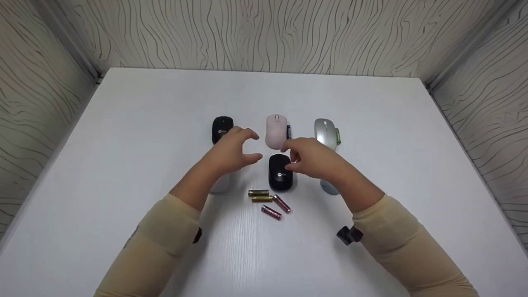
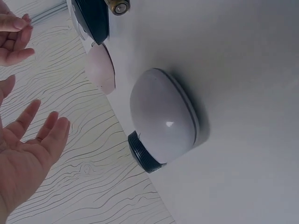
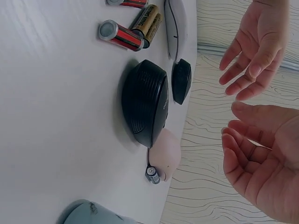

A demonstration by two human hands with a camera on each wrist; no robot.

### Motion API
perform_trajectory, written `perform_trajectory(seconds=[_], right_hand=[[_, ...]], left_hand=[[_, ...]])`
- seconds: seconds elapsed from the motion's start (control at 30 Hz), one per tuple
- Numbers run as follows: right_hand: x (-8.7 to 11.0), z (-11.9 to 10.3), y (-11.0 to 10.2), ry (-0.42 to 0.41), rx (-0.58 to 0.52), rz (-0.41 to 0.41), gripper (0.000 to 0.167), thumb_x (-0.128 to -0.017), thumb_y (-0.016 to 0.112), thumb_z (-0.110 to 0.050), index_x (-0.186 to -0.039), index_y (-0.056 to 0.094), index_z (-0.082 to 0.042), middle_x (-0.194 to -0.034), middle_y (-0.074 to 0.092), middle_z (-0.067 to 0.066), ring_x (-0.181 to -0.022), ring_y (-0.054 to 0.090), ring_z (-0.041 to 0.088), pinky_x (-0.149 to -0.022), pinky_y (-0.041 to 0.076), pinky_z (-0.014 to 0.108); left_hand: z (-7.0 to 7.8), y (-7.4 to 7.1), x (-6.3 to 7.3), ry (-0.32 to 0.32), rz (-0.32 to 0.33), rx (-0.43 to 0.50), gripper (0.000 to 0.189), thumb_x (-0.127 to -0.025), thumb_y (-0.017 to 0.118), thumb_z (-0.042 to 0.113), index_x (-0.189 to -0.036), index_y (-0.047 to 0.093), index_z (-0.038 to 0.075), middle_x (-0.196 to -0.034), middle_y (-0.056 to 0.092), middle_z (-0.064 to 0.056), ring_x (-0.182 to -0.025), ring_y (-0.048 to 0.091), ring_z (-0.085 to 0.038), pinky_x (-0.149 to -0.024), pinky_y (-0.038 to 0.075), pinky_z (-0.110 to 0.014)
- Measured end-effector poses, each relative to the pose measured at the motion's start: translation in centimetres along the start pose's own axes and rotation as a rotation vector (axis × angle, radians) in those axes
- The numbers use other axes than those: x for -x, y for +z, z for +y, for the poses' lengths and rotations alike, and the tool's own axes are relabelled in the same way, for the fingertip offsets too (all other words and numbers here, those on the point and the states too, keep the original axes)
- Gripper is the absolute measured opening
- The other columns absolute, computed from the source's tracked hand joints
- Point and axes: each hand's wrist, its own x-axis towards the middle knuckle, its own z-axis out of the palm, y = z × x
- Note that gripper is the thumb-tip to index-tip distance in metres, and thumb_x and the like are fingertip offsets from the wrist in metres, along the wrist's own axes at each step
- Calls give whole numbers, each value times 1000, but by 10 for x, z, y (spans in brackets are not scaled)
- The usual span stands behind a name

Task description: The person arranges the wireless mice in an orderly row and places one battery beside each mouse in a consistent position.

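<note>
Both hands hover over the white table, holding nothing. My left hand (image 1: 232, 152) is spread, thumb apart from the fingers, between the rear black mouse (image 1: 222, 123) and the central black mouse (image 1: 280, 181). It partly covers a white mouse (image 2: 161, 112), seen whole in the left wrist view. My right hand (image 1: 311, 157), fingers loosely bent, is above the right side of the central black mouse, which stands clear of the hand in the right wrist view. Gold batteries (image 1: 262, 199) and red batteries (image 1: 271, 212) lie in front of that mouse.
A pink mouse (image 1: 275, 132) has a dark battery (image 1: 288, 131) beside it. The silver mouse (image 1: 325, 130) has a green battery (image 1: 338, 136) at its right. A pale blue mouse (image 1: 329, 188) sits partly under the right forearm. Wood-patterned panels (image 1: 255, 37) border the table (image 1: 165, 95).
</note>
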Motion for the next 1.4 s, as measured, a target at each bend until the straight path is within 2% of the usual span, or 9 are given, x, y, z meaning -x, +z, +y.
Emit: perform_trajectory(seconds=[0.13,0.4,0.73,0.97,1.17,1.4], right_hand=[[8,-2,7,-34,0,-38,34,-78,71,-13,-110,59,-5,-70,55,-1,-67,51,13,-62,44,29],[19,-5,22,-83,12,-103,31,-76,71,-8,-105,62,-7,-69,52,-4,-66,49,11,-61,43,27],[22,-4,49,-127,60,-193,35,-74,70,-9,-108,62,-13,-74,56,-5,-66,50,10,-58,44,25],[25,-3,58,-85,92,-238,44,-69,72,-8,-112,62,-16,-76,57,-5,-67,51,10,-59,44,25],[27,-2,62,-60,112,-286,47,-69,74,-8,-113,61,-18,-71,54,-7,-67,50,11,-59,43,26],[29,1,65,-21,104,-301,47,-70,72,-4,-113,60,-19,-71,54,-8,-68,51,11,-59,44,26]], left_hand=[[0,2,9,25,1,2,46,-82,67,32,-121,53,12,-124,48,-10,-117,46,-22,-99,36,-37],[0,8,23,36,-10,24,45,-82,67,32,-121,53,14,-123,48,-7,-117,46,-20,-99,36,-36],[-3,21,29,29,-50,28,45,-82,67,32,-121,54,15,-122,49,-4,-115,48,-19,-97,38,-35],[-3,25,31,27,-59,29,45,-81,68,32,-121,55,15,-122,50,-5,-115,49,-20,-97,39,-35],[-3,27,32,28,-59,42,45,-81,68,32,-120,55,15,-122,50,-6,-115,49,-22,-96,39,-36],[-2,29,32,31,-62,52,44,-81,68,31,-120,55,14,-122,50,-5,-115,49,-22,-96,39,-36]])
